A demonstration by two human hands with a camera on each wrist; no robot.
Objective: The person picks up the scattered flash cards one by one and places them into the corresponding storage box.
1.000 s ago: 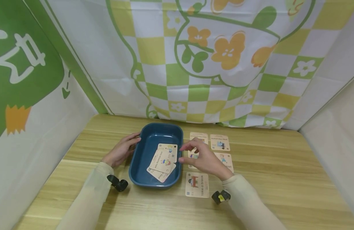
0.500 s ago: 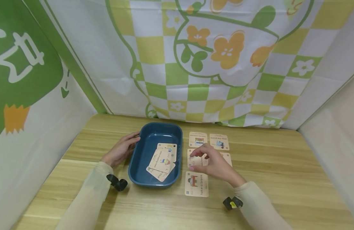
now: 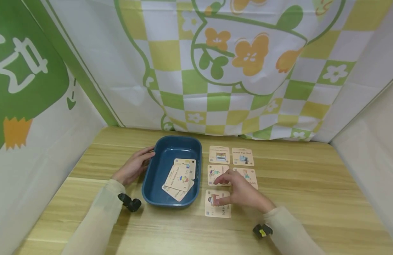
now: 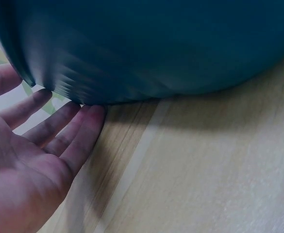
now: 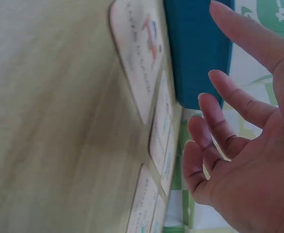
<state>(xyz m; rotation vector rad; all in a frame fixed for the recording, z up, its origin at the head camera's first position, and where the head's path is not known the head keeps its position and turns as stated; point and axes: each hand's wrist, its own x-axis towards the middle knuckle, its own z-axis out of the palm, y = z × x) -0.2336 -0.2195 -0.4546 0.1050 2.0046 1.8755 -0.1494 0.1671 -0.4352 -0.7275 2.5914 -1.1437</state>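
Note:
My left hand point(image 3: 136, 166) rests against the left side of a blue tray point(image 3: 148, 184), fingertips touching its outer wall point(image 4: 132, 63) in the left wrist view. Several printed cards point(image 3: 178, 179) overlap in a loose pile inside the tray. My right hand point(image 3: 242, 191) hovers over the cards on the table, thumb and fingers apart with nothing between them. Its thumb overlaps the "take a break" card point(image 3: 210, 210) in the head view. Behind that card lie a card with a small figure point(image 3: 213, 173) and a partly covered card point(image 3: 248, 175).
Two more cards, the "play the piano" card point(image 3: 243, 157) and a card with a building-like picture point(image 3: 219, 155), lie at the back of the group. A patterned cloth point(image 3: 222, 106) hangs along the rear edge of the wooden table point(image 3: 311, 198).
My right hand has moved from the tray's right rim back and to the right, then down toward the "take a break" card. The left hand stays at the tray.

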